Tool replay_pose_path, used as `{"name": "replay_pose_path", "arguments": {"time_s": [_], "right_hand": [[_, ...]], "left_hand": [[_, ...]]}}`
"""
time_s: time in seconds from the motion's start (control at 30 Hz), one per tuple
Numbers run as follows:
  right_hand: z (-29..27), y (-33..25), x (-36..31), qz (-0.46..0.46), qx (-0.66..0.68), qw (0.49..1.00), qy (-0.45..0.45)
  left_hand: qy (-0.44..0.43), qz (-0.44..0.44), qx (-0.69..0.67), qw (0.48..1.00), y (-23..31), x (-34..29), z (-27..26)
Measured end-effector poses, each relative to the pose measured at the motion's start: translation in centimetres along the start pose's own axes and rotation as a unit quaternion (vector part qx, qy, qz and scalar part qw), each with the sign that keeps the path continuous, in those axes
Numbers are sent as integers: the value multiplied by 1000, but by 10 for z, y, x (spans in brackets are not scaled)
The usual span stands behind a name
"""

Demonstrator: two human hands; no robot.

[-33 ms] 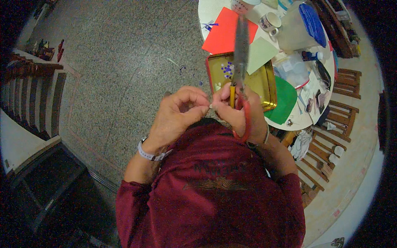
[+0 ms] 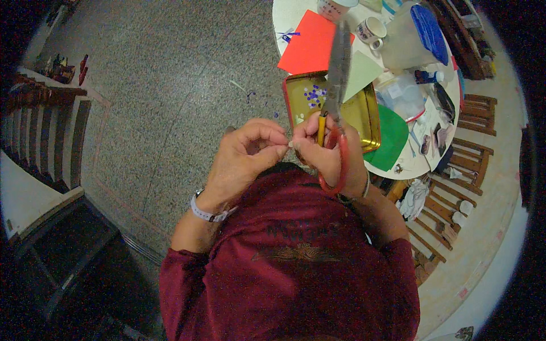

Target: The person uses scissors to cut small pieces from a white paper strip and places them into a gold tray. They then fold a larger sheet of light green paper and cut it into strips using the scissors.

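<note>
My left hand (image 2: 247,156) is closed in a pinch, its thumb and forefinger pressed together at a tiny whitish piece (image 2: 290,144). Against the same piece rest the fingertips of my right hand (image 2: 324,150), in front of my maroon shirt. Large scissors (image 2: 339,68) with a red handle are held in my right hand, blades pointing up and away. Beside the handle, a yellow stick-like part (image 2: 322,129) with a dark tip shows in the same grip; whether it belongs to the scissors I cannot tell. Just beyond lies a gold tray (image 2: 357,116) with small purple and white dots (image 2: 314,95).
On the round white table (image 2: 421,161) lie a red sheet (image 2: 307,45), a pale green sheet (image 2: 363,75) and a green piece (image 2: 388,136). A mug (image 2: 371,29) and a blue-lidded clear container (image 2: 406,42) stand farther back. Wooden chairs (image 2: 475,165) are at the right.
The scissors' blades have tipped slightly to the right, showing more of the purple dots. Both hands stay almost in place.
</note>
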State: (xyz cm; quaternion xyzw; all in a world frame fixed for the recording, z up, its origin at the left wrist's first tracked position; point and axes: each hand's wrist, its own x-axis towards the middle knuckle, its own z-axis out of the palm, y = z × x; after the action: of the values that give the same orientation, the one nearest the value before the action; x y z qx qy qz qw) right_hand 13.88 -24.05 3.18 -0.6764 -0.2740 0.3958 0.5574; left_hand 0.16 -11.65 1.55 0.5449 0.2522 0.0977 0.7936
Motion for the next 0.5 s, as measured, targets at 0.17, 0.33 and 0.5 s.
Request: {"name": "replay_pose_path", "arguments": {"time_s": [0.17, 0.33, 0.5], "right_hand": [[7, -9, -4, 60, 61, 995, 41], [13, -1, -9, 48, 77, 994, 59], [20, 1, -12, 36, 85, 993, 67]], "left_hand": [[38, 7, -63, 997, -9, -5, 9], [64, 12, -87, 994, -14, -9, 12], [75, 24, -117, 990, -19, -13, 11]]}}
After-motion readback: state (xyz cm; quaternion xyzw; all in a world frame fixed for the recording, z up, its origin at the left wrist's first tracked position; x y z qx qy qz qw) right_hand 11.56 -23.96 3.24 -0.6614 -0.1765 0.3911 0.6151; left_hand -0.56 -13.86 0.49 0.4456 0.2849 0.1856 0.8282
